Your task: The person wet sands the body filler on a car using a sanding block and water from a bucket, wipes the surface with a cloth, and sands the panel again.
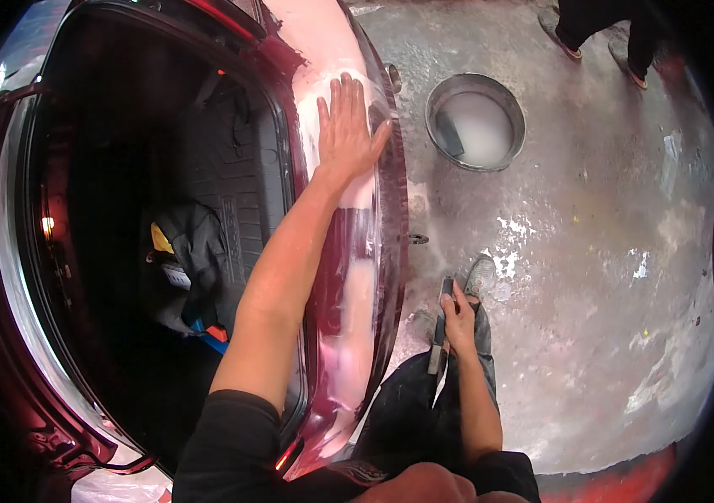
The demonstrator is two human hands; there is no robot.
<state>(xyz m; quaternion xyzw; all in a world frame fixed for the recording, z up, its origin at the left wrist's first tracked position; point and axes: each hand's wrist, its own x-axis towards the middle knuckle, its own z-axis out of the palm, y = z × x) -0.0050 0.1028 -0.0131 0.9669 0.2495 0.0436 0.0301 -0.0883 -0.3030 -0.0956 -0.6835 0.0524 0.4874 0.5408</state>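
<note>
My left hand (347,126) lies flat with fingers spread on the rear bumper (347,293) of a dark red car. Pale pinkish-white patches cover parts of the bumper's surface, including the area under that palm. Lower down, beside my legs, my right hand (457,320) is closed around a long, narrow dark-grey sanding block (436,359). The block is held away from the car, and part of it is hidden by my fingers.
A round metal bucket (518,101) of milky liquid stands on the wet, stained floor (575,251), with a dark flat piece (449,134) in it. The open trunk (248,210) holds a dark bag (197,239). Another person's legs (579,25) are at upper right.
</note>
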